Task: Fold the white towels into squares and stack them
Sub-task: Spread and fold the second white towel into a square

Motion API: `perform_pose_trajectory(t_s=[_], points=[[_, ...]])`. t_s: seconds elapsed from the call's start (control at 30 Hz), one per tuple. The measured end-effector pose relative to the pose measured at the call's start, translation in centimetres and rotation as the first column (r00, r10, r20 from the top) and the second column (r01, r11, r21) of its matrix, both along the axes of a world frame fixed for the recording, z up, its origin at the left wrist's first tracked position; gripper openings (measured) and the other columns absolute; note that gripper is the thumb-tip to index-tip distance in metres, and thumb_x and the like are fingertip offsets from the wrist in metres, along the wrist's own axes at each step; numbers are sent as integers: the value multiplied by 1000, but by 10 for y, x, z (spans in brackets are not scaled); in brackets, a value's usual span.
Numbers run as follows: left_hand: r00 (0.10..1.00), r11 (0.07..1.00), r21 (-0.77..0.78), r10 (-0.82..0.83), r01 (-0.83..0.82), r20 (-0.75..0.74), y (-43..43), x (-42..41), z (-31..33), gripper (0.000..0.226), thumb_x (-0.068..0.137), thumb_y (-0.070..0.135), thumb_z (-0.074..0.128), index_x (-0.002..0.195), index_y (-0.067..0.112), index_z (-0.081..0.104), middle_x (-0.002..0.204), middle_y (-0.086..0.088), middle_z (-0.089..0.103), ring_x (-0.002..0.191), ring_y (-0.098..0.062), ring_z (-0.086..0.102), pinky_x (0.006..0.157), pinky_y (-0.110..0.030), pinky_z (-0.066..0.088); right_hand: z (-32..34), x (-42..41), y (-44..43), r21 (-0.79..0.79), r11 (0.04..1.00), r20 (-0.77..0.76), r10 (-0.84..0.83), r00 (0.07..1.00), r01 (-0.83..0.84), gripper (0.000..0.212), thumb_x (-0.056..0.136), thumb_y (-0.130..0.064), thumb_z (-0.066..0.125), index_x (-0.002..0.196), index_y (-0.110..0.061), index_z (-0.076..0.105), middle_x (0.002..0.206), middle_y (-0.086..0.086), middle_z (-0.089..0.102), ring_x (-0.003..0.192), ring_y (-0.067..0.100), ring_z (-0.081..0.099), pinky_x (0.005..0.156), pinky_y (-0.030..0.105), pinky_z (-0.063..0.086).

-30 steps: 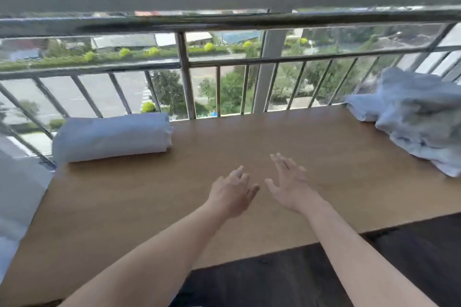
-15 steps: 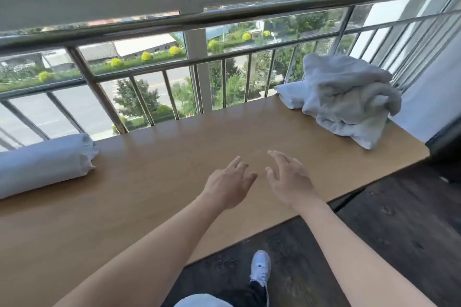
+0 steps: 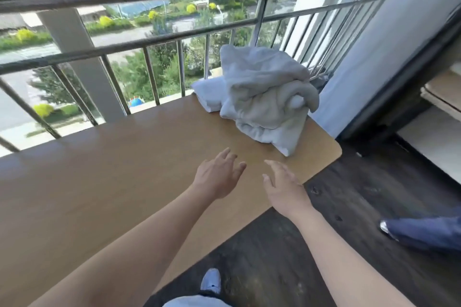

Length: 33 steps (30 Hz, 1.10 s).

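Our fingers [image 3: 230, 159] were spread and empty on both hands, the left hand [image 3: 217, 177] and the right hand [image 3: 284, 187] side by side above the desk [image 3: 104, 182], holding nothing. Over the last second our view had swung right: the folded roll at the far left had dropped out of sight, and the heap of white towels [image 3: 264, 97] had come from the right edge to the middle. We judged that a reach for the next towel was coming. The heap lay at the far right end of the desk, against the railing [image 3: 159, 40], apart from both hands. We counted two hands and one heap; how many towels it held we could not tell.
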State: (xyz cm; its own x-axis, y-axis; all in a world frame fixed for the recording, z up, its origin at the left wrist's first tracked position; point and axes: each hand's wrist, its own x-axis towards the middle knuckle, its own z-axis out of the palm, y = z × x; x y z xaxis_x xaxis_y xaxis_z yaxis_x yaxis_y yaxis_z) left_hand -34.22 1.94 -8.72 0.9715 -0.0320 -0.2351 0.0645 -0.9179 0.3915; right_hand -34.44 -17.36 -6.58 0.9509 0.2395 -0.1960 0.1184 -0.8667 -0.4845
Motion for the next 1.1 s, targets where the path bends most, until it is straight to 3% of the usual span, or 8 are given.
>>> perform_pose_trajectory(t_s=[0.23, 0.33, 0.57, 0.7, 0.8, 0.93, 1.0, 1.1], points=[[998, 999, 0, 33, -33, 58, -23, 72, 2, 57, 105, 55, 25, 148, 22, 42, 164, 2, 27, 143, -21, 38, 111, -43, 31, -4, 80, -28, 51, 998, 6, -36, 999, 36, 47, 104, -33, 43, 149, -20, 41, 151, -1, 45, 137, 21, 43, 110, 39, 38], [988, 997, 9, 76, -78, 131, -26, 107, 6, 52, 104, 53, 28, 142, 22, 45, 156, 2, 39, 136, -22, 45, 104, -43, 37, -6, 127, -37, 60, 997, 9, -44, 999, 44, 46, 104, -32, 43, 146, -16, 42, 145, 5, 49, 131, 27, 46, 103, 40, 40], [941, 973, 170, 97, -159, 323, -48, 208, 18, 47, 101, 46, 46, 136, 15, 51, 150, -3, 46, 136, -26, 43, 103, -40, 33, -7, 255, -59, 120, 992, 135, 22, 991, -38, 39, 103, -28, 46, 139, -11, 47, 142, 8, 47, 132, 28, 39, 106, 41, 33], [897, 939, 205, 175, -276, 406, -61, 267, 21, 63, 95, 53, 55, 147, 20, 41, 158, -4, 34, 148, -26, 27, 116, -43, 19, -8, 324, -75, 177, 980, 174, 62, 983, -93, 32, 102, -27, 48, 127, -8, 52, 129, 9, 48, 121, 30, 44, 104, 42, 35], [903, 923, 205, 238, -324, 358, -74, 314, 17, 76, 88, 62, 60, 152, 30, 35, 161, -1, 31, 149, -25, 24, 119, -42, 14, -16, 378, -95, 121, 985, 188, 96, 977, -120, 39, 101, -35, 51, 133, -13, 51, 135, 6, 46, 126, 29, 42, 108, 42, 32], [918, 921, 212, 256, -327, 303, -88, 348, 8, 77, 77, 67, 70, 144, 34, 50, 143, 2, 54, 132, -26, 48, 107, -38, 27, -33, 424, -107, 99, 952, 172, 270, 947, -289, 52, 94, -56, 54, 132, -22, 47, 133, 1, 42, 125, 23, 36, 109, 40, 29], [892, 909, 194, 288, -369, 348, -91, 353, 4, 67, 77, 56, 77, 136, 29, 60, 124, -2, 65, 117, -30, 59, 99, -40, 35, -40, 434, -106, 134, 935, 210, 298, 931, -330, 57, 86, -67, 56, 120, -22, 48, 121, -2, 41, 113, 20, 35, 102, 39, 32], [864, 906, 190, 273, -379, 424, -90, 354, 1, 54, 72, 33, 87, 122, 21, 70, 104, -6, 70, 97, -35, 67, 85, -43, 47, -53, 435, -101, 33, 906, 336, 388, 858, -422, 64, 79, -79, 48, 109, -23, 53, 110, -2, 44, 106, 23, 41, 95, 41, 37]])
